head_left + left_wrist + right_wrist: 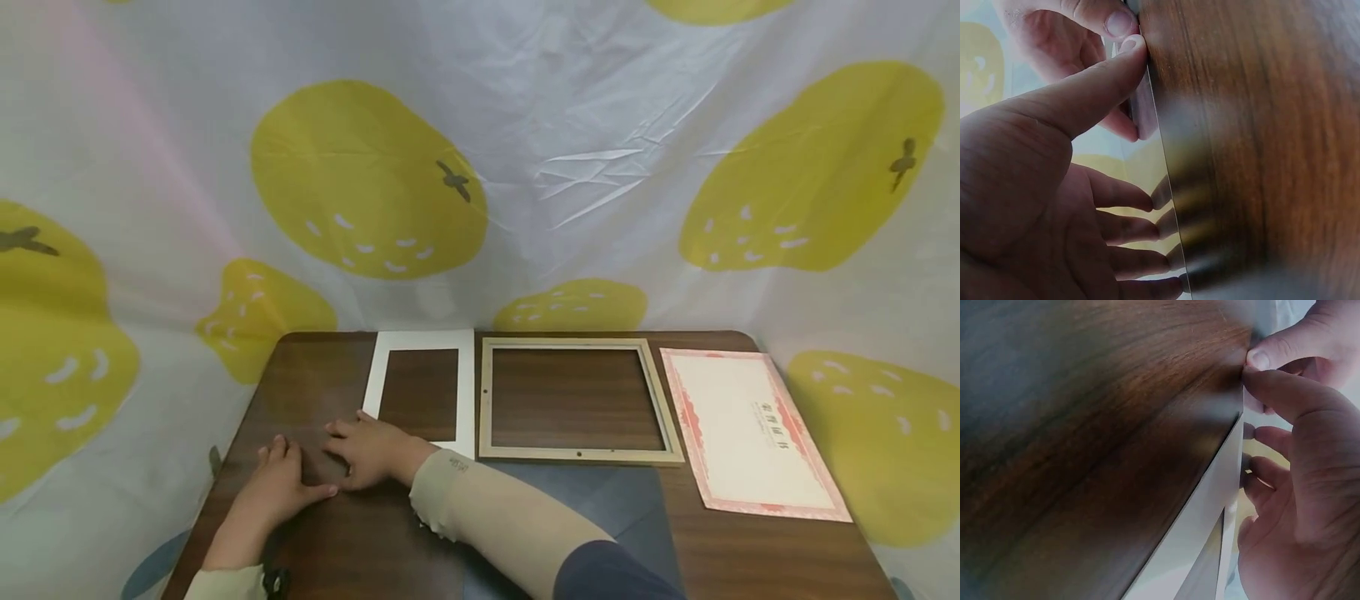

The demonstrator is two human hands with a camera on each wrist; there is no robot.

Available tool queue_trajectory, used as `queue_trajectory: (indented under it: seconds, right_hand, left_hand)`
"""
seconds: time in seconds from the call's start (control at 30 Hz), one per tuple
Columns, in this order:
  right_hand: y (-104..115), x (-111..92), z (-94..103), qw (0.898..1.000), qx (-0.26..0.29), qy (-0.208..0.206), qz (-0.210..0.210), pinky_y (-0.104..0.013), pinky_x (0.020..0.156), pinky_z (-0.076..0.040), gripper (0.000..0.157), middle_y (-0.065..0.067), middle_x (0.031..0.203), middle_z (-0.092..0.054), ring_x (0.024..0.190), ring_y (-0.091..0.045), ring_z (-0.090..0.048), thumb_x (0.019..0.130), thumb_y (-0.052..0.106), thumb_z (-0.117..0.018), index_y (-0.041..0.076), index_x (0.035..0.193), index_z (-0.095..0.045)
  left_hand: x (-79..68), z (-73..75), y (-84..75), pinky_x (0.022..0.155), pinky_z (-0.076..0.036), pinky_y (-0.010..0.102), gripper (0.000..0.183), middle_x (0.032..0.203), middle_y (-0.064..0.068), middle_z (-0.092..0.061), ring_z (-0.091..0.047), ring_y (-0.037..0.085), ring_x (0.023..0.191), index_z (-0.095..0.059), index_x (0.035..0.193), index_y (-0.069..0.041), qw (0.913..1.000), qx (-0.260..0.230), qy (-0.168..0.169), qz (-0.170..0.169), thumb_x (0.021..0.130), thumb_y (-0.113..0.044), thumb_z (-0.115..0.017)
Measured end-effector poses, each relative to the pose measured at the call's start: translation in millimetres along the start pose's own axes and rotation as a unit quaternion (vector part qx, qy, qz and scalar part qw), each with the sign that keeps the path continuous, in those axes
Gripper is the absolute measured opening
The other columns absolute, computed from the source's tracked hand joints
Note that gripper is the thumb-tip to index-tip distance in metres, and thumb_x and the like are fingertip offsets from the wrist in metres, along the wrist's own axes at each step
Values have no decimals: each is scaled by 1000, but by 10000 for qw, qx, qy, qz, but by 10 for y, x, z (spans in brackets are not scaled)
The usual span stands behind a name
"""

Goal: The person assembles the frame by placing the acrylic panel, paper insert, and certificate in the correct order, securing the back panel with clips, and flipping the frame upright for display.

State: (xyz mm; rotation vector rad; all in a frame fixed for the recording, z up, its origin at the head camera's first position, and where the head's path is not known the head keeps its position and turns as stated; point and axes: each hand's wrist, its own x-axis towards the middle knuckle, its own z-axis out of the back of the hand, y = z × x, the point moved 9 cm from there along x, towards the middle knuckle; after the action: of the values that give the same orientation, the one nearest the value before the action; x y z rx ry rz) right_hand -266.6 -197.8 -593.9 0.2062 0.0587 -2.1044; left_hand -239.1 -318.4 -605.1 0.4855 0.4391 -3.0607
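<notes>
My left hand (277,490) and right hand (375,450) rest with their fingertips on the glossy brown wooden tabletop (315,550) at the left. Fingers are spread and loosely extended, and the thumb tips meet low at the surface, as the left wrist view shows with the left thumb (1104,75). Finger reflections show in the shiny surface; whether a clear sheet lies under the hands I cannot tell. A white rectangular mat border (467,383) lies beside the right hand, which covers part of its lower left corner. Neither hand visibly grips anything.
Right of the mat lies a light wooden picture frame (581,455). A dark grey flat panel (637,500) is below it, partly under my right forearm. A red-bordered certificate (750,433) lies at the far right. A lemon-printed curtain (555,100) surrounds the table.
</notes>
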Motion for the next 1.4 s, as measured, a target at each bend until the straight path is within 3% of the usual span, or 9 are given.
queue_trajectory:
  seconds: [0.4,0.73,1.03,1.23,1.4]
  right_hand:
    - [-33,75,-11,9998,160,-111,5,-45,136,-26,78,4,174,-42,161,-10,-40,99,67,-70,28,164,-50]
    - [-55,128,-38,9990,397,-213,27,-42,135,-29,77,2,171,-46,159,-11,-43,96,59,-79,26,161,-56]
    - [-121,138,-29,9976,618,-303,62,-26,129,-36,84,-3,173,-43,158,-17,-45,94,59,-81,22,163,-52]
    - [-92,141,29,9965,668,-481,159,-23,122,-42,82,-3,168,-49,153,-16,-51,92,58,-83,22,161,-56]
    - [-63,147,121,9956,493,-794,117,-24,112,-51,72,1,154,-60,136,-13,-62,90,56,-86,24,151,-64]
  left_hand:
    - [2,37,-43,114,-37,80,126,160,57,-19,-19,78,148,-36,151,29,10000,15,-28,14,84,-65,-87]
    - [2,19,-44,115,-36,80,114,161,55,-22,-23,76,148,-41,150,25,9998,84,-160,129,86,-56,-89]
    - [30,116,-130,98,-53,73,90,151,53,-42,-43,75,138,-56,136,22,9974,324,-627,-128,85,-42,-93]
    - [20,101,-91,102,-50,75,98,154,56,-35,-40,77,139,-50,143,24,9981,393,-462,-109,87,-46,-90]
    - [24,160,-71,102,-49,77,99,149,58,-38,-46,79,131,-58,136,21,9985,396,-324,-180,82,-56,-91]
